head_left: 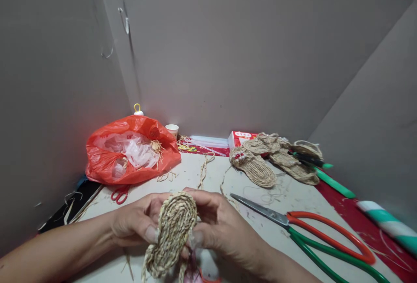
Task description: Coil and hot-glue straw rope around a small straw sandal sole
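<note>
Sole of plaited straw (177, 231), coiled in concentric rows, held tilted above a pale worktop (189, 170) between six and seven o'clock, as read from the centre of the view. Left hand (140, 220) at its nine o'clock edge and right hand (218, 231) at its three o'clock edge pinch it between them, thumbs against the margins, other fingers partly hidden behind; how firmly they press cannot be told. Loose plait hangs from its lower end. By its make, the sole should be light, springy along the coils, pliable across them and too rough to slip; stray strands may fray. Hold is best taken at both margins of the waist, supporting the coils from behind.

Beyond the right hand, between four and five o'clock, lie large red-and-green-handled scissors (276, 216), blades towards ten o'clock. Small red-handled scissors (120, 194) lie at eight, just beside an orange-red plastic bag (97, 161) containing crumpled translucent film (140, 152). Thin plaited cord (203, 172) lies at six; similar coiled soles (257, 171) are heaped at four. Farther back stand a paper cup (172, 130) at nine and, behind all, a grey partition (228, 48) at twelve.
</note>
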Demonstrator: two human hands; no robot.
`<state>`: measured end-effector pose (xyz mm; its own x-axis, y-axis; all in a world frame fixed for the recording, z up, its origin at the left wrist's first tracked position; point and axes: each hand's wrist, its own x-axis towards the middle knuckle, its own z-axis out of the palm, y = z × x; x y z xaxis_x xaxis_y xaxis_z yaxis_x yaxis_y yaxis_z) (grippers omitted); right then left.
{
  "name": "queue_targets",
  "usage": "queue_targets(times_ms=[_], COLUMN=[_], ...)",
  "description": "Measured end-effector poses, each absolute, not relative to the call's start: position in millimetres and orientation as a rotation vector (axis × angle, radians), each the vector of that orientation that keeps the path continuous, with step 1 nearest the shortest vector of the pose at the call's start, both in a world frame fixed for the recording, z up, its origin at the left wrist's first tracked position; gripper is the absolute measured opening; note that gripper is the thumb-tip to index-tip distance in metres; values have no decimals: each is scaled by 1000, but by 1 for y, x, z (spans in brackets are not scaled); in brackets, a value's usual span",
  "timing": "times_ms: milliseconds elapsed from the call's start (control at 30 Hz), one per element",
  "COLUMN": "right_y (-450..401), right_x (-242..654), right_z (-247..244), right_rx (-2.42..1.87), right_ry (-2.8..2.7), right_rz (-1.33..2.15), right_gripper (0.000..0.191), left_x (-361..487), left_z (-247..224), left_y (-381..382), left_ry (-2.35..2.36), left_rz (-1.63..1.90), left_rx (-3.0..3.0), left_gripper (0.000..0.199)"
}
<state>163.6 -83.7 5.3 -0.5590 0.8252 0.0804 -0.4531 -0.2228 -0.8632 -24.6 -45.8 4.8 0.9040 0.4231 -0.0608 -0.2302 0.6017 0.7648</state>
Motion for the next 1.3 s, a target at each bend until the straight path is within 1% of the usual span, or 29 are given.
queue_targets(times_ms=[100, 167, 233, 300, 433, 500, 567, 600, 700, 767, 833, 967, 1067, 1133, 1200, 1267, 1300], right_y=[-85, -86, -87, -87, -84, -82, -80, -79, -78, -78, -80, -85, -86, -85, -82, -79, -78], right_x=[163, 163, 162, 163, 165, 167, 169, 169, 169, 167, 165, 161, 158, 157, 158, 161, 162], right_z=[5, 5, 7, 7, 3, 0, -3, -4, -4, -3, -4, -10, -13, -13, -10, -7, -7], right_rx=[-580, -635, -674, -687, -659, -656, -669, -670, -681, -694, -709, -723, -673, -647, -649, -653, -657], right_ry=[-1180, -1225, -1273, -1301, -1268, -1195, -1137, -1127, -1168, -1164, -1155, -1087, -939, -822, -760, -800, -854], right_rz=[1832, 1738, 1635, 1590, 1716, 1733, 1661, 1612, 1501, 1485, 1462, 1424, 1600, 1678, 1674, 1653, 1648], right_gripper=[30, 22, 18, 19, 22, 32, 41, 39, 25, 24, 24, 28, 29, 30, 37, 43, 42], left_x=[-25, -25, -25, -24, -23, -24, -24, -25, -26, -26, -26, -26, -26, -26, -25, -24, -24], left_z=[-1, -5, -8, -10, -9, -7, -7, -8, -12, -15, -18, -22, -22, -20, -18, -16, -16], left_y=[-45, -46, -46, -47, -47, -47, -47, -46, -45, -44, -43, -43, -43, -43, -43, -44, -44], left_ry=[299, 322, 312, 297, 293, 293, 295, 298, 318, 330, 331, 309, 296, 290, 291, 291, 286], left_rz=[365, 350, 332, 314, 317, 324, 327, 324, 307, 308, 323, 338, 351, 340, 323, 318, 318], left_rx=[842, 832, 828, 825, 819, 826, 827, 825, 812, 816, 829, 842, 828, 807, 784, 766, 761], left_gripper=[43, 48, 53, 54, 51, 53, 55, 55, 58, 59, 55, 48, 46, 46, 49, 51, 51])
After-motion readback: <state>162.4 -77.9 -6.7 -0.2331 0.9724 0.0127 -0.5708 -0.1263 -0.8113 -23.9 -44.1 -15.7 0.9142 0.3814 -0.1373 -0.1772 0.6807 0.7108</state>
